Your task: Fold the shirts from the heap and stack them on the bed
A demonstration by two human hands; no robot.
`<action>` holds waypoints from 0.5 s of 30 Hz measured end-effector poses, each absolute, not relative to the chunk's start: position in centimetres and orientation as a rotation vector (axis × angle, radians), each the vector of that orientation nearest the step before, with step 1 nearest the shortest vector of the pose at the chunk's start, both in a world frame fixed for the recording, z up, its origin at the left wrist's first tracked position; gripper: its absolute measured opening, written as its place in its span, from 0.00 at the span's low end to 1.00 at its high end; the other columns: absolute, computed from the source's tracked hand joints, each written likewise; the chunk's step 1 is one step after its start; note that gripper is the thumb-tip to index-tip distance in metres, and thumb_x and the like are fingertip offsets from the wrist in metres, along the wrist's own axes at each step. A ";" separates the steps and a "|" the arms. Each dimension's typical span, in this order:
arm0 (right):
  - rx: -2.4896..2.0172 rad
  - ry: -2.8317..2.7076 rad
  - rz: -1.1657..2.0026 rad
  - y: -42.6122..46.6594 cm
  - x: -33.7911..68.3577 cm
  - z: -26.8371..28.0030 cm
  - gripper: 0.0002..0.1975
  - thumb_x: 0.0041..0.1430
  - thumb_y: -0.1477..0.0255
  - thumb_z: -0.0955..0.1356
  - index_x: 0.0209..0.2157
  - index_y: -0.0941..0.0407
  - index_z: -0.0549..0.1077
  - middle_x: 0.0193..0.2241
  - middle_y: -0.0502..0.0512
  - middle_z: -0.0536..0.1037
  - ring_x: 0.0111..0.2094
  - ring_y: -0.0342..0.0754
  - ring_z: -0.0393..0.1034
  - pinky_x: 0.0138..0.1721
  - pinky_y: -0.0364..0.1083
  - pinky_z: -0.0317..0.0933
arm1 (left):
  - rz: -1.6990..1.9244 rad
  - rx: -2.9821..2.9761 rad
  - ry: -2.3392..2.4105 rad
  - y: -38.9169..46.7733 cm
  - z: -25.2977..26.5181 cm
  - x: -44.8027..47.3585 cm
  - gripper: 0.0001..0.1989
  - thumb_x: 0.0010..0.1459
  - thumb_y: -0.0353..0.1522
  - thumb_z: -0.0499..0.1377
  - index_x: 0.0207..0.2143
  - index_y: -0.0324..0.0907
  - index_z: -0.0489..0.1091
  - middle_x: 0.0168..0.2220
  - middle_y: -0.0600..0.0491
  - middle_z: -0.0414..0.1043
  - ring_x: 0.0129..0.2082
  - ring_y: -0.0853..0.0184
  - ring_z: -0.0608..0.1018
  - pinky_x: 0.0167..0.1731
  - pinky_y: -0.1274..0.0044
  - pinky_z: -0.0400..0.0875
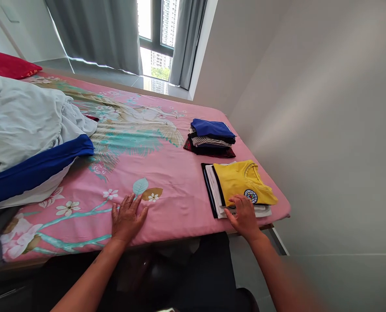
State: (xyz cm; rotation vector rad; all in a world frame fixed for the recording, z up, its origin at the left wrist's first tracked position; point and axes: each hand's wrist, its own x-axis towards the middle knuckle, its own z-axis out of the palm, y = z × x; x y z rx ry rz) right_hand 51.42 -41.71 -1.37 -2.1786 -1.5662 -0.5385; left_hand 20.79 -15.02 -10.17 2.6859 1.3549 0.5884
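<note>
The fingers [240, 201] of the right hand [244, 218] rested loosely, unclenched, on the yellow shirt [233, 180] — topmost on the nearer folded stack [214, 196]. The left hand [127, 222] lay flat on the pink bedsheet [180, 212], spread and holding nothing. Beyond sat a farther pile [211, 141], blue on top — loose clothes [24, 117] heaped to the left.

Partly covered by right hand [244, 214]: lower front of yellow shirt [233, 178]. Too small to read: lettering on the shirt's badge [251, 196]. Cut off at left edge, well left of the shirt: white cloth [24, 121], red cloth [7, 65].
</note>
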 end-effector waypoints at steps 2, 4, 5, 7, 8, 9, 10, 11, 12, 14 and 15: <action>-2.208 -1.555 -0.559 -41.7 51.9 -2.1 0.13 0.56 0.69 0.67 0.43 0.55 0.67 0.43 0.60 0.72 0.49 0.56 0.63 0.53 0.59 0.56 | 0.589 2.676 1.365 -15.0 -10.2 20.8 0.25 0.59 0.41 0.50 0.58 0.45 0.62 0.62 0.45 0.57 0.63 0.56 0.57 0.60 0.57 0.40; -2.190 -1.573 -0.546 -41.6 52.4 -2.3 0.10 0.58 0.70 0.65 0.42 0.55 0.69 0.43 0.59 0.73 0.48 0.54 0.65 0.52 0.57 0.57 | 0.589 2.671 1.366 -15.0 -10.2 20.8 0.25 0.59 0.42 0.50 0.58 0.45 0.62 0.62 0.45 0.58 0.63 0.56 0.57 0.61 0.57 0.40; -2.167 -1.579 -0.536 -41.6 52.6 -2.3 0.09 0.59 0.70 0.64 0.42 0.54 0.70 0.42 0.58 0.73 0.47 0.53 0.66 0.51 0.56 0.58 | 0.589 2.670 1.364 -15.0 -10.2 20.7 0.25 0.59 0.42 0.50 0.58 0.45 0.62 0.62 0.45 0.58 0.63 0.56 0.57 0.61 0.57 0.40; -2.115 -1.559 -0.520 -41.6 52.6 -2.2 0.09 0.61 0.71 0.63 0.42 0.54 0.71 0.40 0.57 0.74 0.44 0.51 0.67 0.49 0.53 0.61 | 0.585 2.672 1.355 -15.1 -10.1 20.7 0.26 0.59 0.42 0.50 0.58 0.44 0.62 0.62 0.45 0.58 0.63 0.56 0.57 0.61 0.58 0.40; -2.093 -1.537 -0.518 -41.7 52.5 -2.2 0.09 0.61 0.71 0.63 0.42 0.54 0.71 0.39 0.57 0.74 0.43 0.50 0.68 0.48 0.52 0.62 | 0.581 2.672 1.352 -15.1 -10.1 20.7 0.26 0.59 0.42 0.50 0.58 0.44 0.62 0.62 0.46 0.58 0.63 0.56 0.57 0.61 0.58 0.40; -2.078 -1.520 -0.513 -41.7 52.3 -2.1 0.09 0.62 0.71 0.63 0.42 0.54 0.71 0.39 0.57 0.75 0.43 0.50 0.68 0.47 0.51 0.62 | 0.579 2.672 1.351 -15.1 -10.1 20.7 0.26 0.59 0.41 0.50 0.58 0.44 0.62 0.62 0.46 0.58 0.63 0.56 0.57 0.61 0.58 0.40; -2.073 -1.519 -0.501 -41.8 52.1 -2.0 0.08 0.62 0.71 0.64 0.42 0.54 0.72 0.39 0.57 0.75 0.43 0.50 0.68 0.46 0.51 0.63 | 0.579 2.672 1.351 -15.1 -10.1 20.7 0.26 0.59 0.41 0.50 0.58 0.44 0.61 0.62 0.46 0.58 0.63 0.56 0.57 0.61 0.57 0.40; -2.076 -1.535 -0.482 -41.9 51.8 -1.8 0.08 0.62 0.70 0.64 0.41 0.54 0.72 0.38 0.57 0.75 0.42 0.50 0.69 0.46 0.51 0.63 | 0.583 2.670 1.353 -15.1 -10.1 20.7 0.26 0.59 0.41 0.50 0.58 0.44 0.61 0.62 0.46 0.58 0.63 0.56 0.57 0.61 0.57 0.40; -2.083 -1.562 -0.461 -41.9 51.6 -1.6 0.07 0.62 0.70 0.64 0.39 0.54 0.73 0.37 0.56 0.75 0.41 0.50 0.69 0.45 0.51 0.63 | 0.589 2.667 1.354 -15.1 -10.1 20.7 0.26 0.59 0.41 0.50 0.58 0.44 0.61 0.62 0.46 0.58 0.63 0.56 0.57 0.61 0.57 0.40; -2.098 -1.600 -0.441 -41.6 51.4 -0.8 0.07 0.62 0.69 0.63 0.35 0.54 0.73 0.34 0.56 0.76 0.39 0.50 0.69 0.43 0.51 0.63 | 0.593 2.660 1.355 -15.0 -10.2 20.6 0.26 0.59 0.42 0.50 0.58 0.44 0.62 0.62 0.46 0.58 0.63 0.56 0.57 0.61 0.57 0.40; -2.097 -1.596 -0.453 -41.3 51.5 -0.3 0.08 0.62 0.69 0.63 0.35 0.54 0.73 0.33 0.56 0.76 0.38 0.50 0.70 0.43 0.51 0.63 | 0.591 2.656 1.355 -15.0 -10.1 20.6 0.26 0.59 0.42 0.50 0.58 0.45 0.62 0.62 0.46 0.58 0.63 0.56 0.57 0.61 0.57 0.40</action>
